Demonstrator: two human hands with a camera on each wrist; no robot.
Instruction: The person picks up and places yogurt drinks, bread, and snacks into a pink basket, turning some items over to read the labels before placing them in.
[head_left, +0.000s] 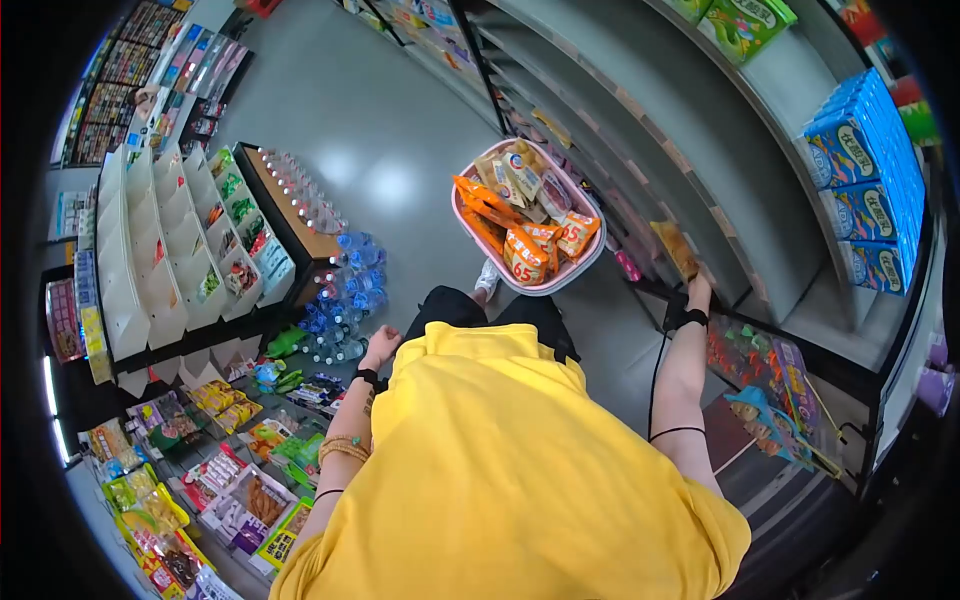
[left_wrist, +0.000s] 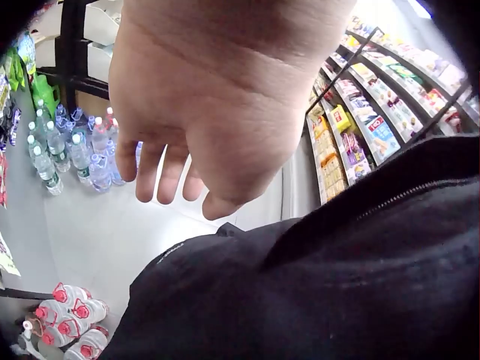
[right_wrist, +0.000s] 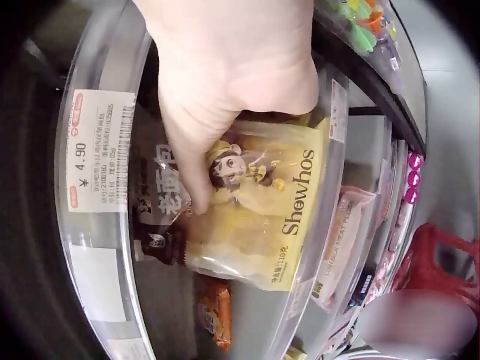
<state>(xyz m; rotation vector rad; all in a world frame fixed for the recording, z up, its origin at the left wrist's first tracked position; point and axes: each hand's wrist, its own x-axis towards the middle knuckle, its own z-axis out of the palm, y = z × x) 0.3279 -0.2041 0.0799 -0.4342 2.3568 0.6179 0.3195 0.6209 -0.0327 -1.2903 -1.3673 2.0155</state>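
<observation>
My right hand (head_left: 699, 290) reaches to a shelf on the right and grips a yellow, clear-fronted bag of bread (right_wrist: 251, 244) printed "Showhos". In the right wrist view its thumb lies across the front of the bag, and the other fingers are folded over the top, partly hidden. The bag overlaps the shelf's clear front strip. My left hand (left_wrist: 217, 112) hangs beside the black trousers with its fingers loosely bent and nothing in them. Ahead on the floor, a pink basket (head_left: 592, 262) holds orange snack bags (head_left: 525, 255) and paler packets (head_left: 515, 175).
Price tags (right_wrist: 99, 150) line the shelf edge, and a small orange packet (right_wrist: 217, 315) lies on the shelf. Blue drink cartons (head_left: 868, 185) stand farther right. Water bottles (head_left: 350, 285) and a stepped white rack (head_left: 165, 240) are to the left, with packaged snacks (head_left: 250, 500) behind.
</observation>
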